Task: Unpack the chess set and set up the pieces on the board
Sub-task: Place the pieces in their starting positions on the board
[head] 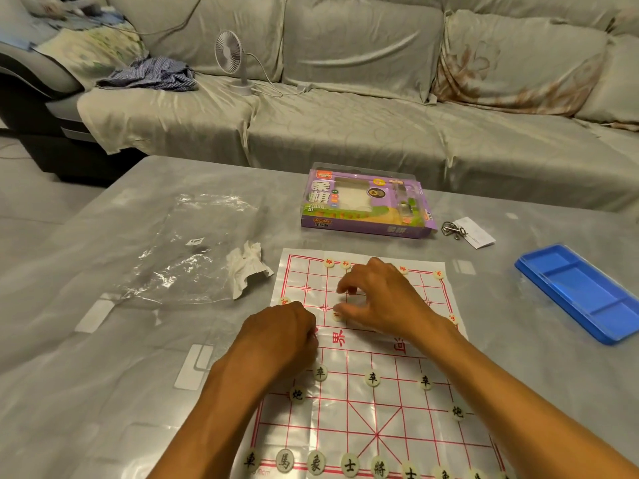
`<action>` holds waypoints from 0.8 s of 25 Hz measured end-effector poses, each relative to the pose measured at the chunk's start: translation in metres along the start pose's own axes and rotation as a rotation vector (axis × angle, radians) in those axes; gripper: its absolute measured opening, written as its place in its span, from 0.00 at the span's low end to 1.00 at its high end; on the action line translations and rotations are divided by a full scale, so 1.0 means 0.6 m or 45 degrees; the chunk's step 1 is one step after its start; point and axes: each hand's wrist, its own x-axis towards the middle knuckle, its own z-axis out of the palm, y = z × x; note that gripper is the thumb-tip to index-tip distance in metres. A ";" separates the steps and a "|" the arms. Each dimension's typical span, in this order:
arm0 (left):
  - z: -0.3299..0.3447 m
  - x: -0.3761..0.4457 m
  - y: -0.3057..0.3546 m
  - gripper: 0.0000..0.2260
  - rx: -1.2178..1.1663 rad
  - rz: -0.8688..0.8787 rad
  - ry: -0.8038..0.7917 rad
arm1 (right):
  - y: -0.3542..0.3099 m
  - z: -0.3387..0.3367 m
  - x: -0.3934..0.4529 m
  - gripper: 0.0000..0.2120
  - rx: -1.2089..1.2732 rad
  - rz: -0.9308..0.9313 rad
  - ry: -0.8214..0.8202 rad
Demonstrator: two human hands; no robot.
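Purple box (363, 205) emptied; left hand (283, 335) clenched, right hand (383, 299) pinching piece (338, 315).

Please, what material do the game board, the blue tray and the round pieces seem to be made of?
Board: probably thin plastic film or glossy paper; it shines and lies wrinkled on the table.
Blue tray: looks like smooth moulded plastic, with even colour and raised dividers.
Pieces, such as this one: pale, matte discs with printed characters, perhaps plastic; this cannot be settled from here.

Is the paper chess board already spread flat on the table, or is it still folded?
Spread. The chess board lies open on the table, its red grid showing from near edge to far edge, with pieces standing on it.
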 end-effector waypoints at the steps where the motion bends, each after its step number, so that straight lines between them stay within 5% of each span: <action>1: 0.000 -0.001 0.001 0.13 0.008 0.001 0.004 | -0.001 0.006 -0.005 0.19 -0.034 0.009 -0.012; 20: -0.003 -0.005 0.003 0.13 -0.004 0.003 -0.001 | -0.007 0.024 0.000 0.17 0.021 0.087 -0.048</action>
